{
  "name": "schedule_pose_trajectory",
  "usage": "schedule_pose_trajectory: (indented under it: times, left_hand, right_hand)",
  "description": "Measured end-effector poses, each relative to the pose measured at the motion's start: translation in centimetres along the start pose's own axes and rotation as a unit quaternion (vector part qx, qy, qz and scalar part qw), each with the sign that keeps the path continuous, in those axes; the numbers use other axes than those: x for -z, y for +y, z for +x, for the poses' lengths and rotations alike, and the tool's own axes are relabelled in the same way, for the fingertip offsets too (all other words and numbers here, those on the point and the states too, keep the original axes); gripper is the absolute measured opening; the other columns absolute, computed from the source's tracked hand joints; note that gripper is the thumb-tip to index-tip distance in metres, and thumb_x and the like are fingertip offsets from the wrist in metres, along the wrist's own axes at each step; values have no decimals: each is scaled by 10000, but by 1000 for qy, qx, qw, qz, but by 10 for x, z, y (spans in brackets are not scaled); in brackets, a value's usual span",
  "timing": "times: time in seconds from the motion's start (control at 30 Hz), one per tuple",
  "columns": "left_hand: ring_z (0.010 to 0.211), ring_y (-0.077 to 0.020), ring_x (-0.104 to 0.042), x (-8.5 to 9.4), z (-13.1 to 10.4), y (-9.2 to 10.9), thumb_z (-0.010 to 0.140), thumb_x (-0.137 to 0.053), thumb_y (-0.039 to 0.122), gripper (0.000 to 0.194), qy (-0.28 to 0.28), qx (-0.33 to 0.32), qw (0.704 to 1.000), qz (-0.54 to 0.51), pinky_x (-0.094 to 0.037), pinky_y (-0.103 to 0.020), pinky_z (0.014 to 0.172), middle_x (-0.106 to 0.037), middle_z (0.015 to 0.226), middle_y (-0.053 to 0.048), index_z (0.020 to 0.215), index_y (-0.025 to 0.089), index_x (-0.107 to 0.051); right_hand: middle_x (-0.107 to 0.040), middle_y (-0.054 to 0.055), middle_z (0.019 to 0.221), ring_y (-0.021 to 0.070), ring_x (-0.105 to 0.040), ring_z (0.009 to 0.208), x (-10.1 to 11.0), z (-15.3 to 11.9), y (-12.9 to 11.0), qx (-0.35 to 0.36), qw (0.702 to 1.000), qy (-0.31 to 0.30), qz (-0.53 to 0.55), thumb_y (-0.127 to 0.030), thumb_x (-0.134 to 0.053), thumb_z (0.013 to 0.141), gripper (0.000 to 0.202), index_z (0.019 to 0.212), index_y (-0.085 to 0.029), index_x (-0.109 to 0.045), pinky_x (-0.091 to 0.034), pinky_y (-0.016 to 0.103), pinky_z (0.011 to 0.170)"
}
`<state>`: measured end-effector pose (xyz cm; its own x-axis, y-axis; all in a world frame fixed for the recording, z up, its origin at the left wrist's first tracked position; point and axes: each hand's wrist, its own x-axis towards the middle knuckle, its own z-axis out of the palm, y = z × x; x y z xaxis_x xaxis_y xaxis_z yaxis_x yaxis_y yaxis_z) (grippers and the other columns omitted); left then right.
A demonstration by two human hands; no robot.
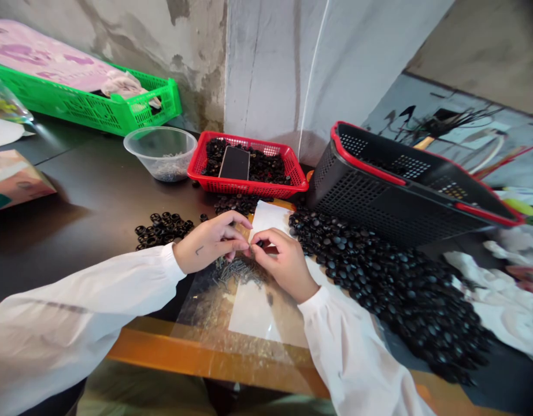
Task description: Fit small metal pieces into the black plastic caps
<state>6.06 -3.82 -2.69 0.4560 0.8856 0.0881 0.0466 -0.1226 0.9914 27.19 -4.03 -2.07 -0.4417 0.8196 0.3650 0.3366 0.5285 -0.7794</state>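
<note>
Above loose metal pins [240,271] on the worktop [93,222], the right hand [286,260] has its grip pinching a small black part [261,244], long axis unreadable. Just left of it, the left hand [214,240] bunches its fingertips, around what I cannot tell. Black caps [379,277] heap rightward; the red basket [244,186] stands beyond.

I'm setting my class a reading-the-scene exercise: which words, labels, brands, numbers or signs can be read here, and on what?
Readable text: none.
Green crate: cut-out pattern on its side, too unclear to read as lettering.
Pink sheet: purple shapes, too blurred to read.
Box at the left edge: coloured print, no legible words.
Left hand: small angular mark, not clearly a letter.
</note>
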Motion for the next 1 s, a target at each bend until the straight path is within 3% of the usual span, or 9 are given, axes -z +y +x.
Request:
schedule_pose_trajectory:
  times: [0.2, 0.33, 0.53, 0.83, 0.93, 1.0]
  left_hand:
    - [513, -94, -589, -1, 1, 5, 891, -705, 353, 360, -57, 56, 991, -107, -506, -223, 502, -691, 718, 25, 1093, 198, -450]
    - [520, -89, -584, 2, 1, 5, 874, -723, 352, 391, -48, 76, 990, -104, -515, -226, 512, -681, 704, 33, 1125, 181, -477]
    - [501, -83, -552, 6, 1, 6, 861, -734, 370, 459, -93, 115, 983, -105, -508, -228, 497, -659, 681, 41, 1191, 169, -486]
    - [546, -96, -588, 11, 3, 6, 826, -774, 341, 422, -24, 104, 990, -96, -513, -241, 536, -730, 750, -13, 1163, 155, -601]
    - [598, -101, -615, 11, 3, 6, 804, -794, 350, 345, 30, 94, 992, -85, -528, -244, 580, -762, 825, -50, 1062, 142, -697]
    - [639, -109, -640, 11, 3, 6, 797, -800, 367, 306, 69, 82, 991, -75, -542, -247, 615, -772, 856, -60, 997, 146, -730]
  right_hand:
    - [-675, 17, 955, 158, -657, 858, 4, -2, -1, 39, 999, -23, -7, -274, -601, 957, 77, 989, -256, -669, -544, 265, 761]
    - [-674, 13, 955, 160, -651, 878, 4, -3, -1, 55, 998, -10, -23, -241, -602, 955, 68, 990, -254, -658, -527, 270, 790]
    - [-677, 17, 963, 172, -657, 906, 3, -2, -2, 77, 997, -17, -26, -178, -601, 927, 106, 976, -256, -654, -530, 295, 825]
    - [-747, 15, 1013, 182, -705, 931, 4, -1, -1, 29, 998, -34, -35, -210, -667, 911, 166, 1058, -283, -693, -561, 321, 863]
    - [-761, -1, 1042, 177, -731, 948, 2, -2, 1, -30, 998, -20, 50, -227, -720, 876, 294, 1152, -294, -646, -580, 320, 870]
    - [-765, -12, 992, 171, -741, 920, 0, -2, 2, -61, 993, 0, 106, -244, -744, 856, 234, 1073, -277, -664, -590, 306, 852]
